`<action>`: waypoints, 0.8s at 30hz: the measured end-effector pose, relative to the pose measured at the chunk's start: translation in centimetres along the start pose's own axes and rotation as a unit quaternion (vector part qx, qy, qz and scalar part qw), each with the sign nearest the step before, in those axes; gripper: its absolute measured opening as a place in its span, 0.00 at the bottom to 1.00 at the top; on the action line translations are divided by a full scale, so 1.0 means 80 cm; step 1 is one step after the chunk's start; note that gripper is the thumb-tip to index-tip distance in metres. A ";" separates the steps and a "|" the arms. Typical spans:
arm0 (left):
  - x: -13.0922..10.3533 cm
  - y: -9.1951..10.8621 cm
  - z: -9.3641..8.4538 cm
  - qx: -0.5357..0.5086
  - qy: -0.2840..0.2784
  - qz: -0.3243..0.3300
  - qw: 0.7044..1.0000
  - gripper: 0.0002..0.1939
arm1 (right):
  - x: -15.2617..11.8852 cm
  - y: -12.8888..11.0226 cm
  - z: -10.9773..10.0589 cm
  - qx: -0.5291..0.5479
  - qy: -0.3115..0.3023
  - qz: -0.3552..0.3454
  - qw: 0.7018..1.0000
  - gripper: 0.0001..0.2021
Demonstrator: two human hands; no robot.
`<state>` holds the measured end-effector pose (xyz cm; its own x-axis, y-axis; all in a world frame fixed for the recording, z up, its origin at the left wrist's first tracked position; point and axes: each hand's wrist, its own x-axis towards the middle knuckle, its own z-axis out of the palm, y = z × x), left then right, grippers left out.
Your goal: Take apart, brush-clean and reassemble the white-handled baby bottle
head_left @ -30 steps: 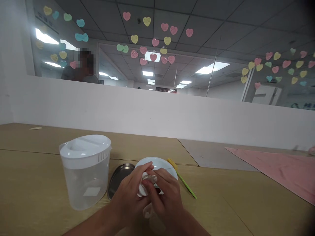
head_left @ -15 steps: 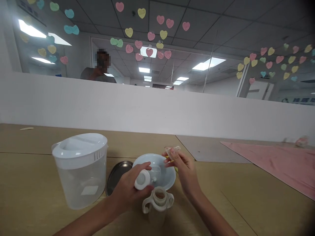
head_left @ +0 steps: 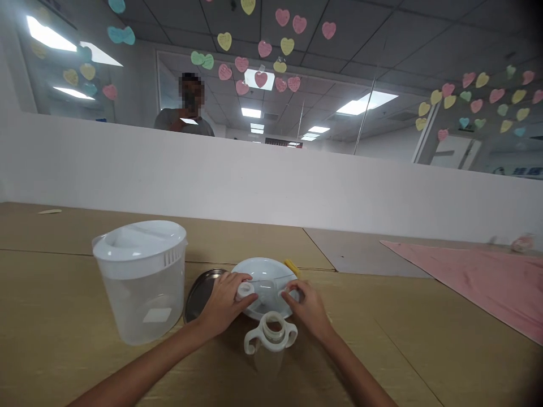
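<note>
My left hand (head_left: 223, 301) grips a white ring-shaped bottle cap (head_left: 245, 291) between thumb and fingers, over the left side of a pale blue bowl (head_left: 250, 265). At the bowl's right side my right hand (head_left: 309, 310) is closed in a pinch. A small whitish piece shows at its fingertips, too small to name. Just in front of the bowl, between my forearms, an uncapped clear baby bottle (head_left: 271, 333) with two white handles stands upright. Neither hand touches it.
A lidded translucent plastic bucket (head_left: 139, 288) stands at left, beside a round metal tray (head_left: 201, 294). Something yellow (head_left: 292, 267) shows behind the bowl. A pink cloth (head_left: 475, 277) lies at right. Beyond the white wall, a person (head_left: 186, 116) appears in the glass.
My right hand has come down and slightly left to the bowl's right side, lowering the clear piece it held up. The white cap in my left hand has tipped and moved slightly up.
</note>
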<state>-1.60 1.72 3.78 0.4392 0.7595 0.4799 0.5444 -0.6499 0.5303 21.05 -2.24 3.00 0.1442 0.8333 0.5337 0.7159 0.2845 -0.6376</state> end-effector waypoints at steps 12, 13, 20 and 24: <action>-0.003 0.013 -0.005 0.053 -0.049 -0.025 0.997 0.21 | -0.012 0.008 0.004 -0.062 -0.035 -0.128 0.989 0.14; -0.003 0.013 -0.005 0.058 -0.048 -0.024 0.997 0.22 | -0.012 0.009 0.004 -0.061 -0.034 -0.130 0.989 0.14; -0.007 0.010 0.004 0.062 -0.036 -0.022 0.997 0.35 | -0.012 0.015 0.004 -0.068 -0.041 -0.143 0.986 0.15; -0.008 0.037 -0.023 0.039 0.021 0.025 0.999 0.29 | -0.009 0.024 0.004 -0.077 -0.053 -0.160 0.983 0.14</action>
<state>-1.59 -0.76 6.31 0.4379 0.7230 0.5343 0.5775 -0.6817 0.4492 22.10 -2.16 1.19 -0.1710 0.7599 0.6272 0.8090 0.4716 -0.3509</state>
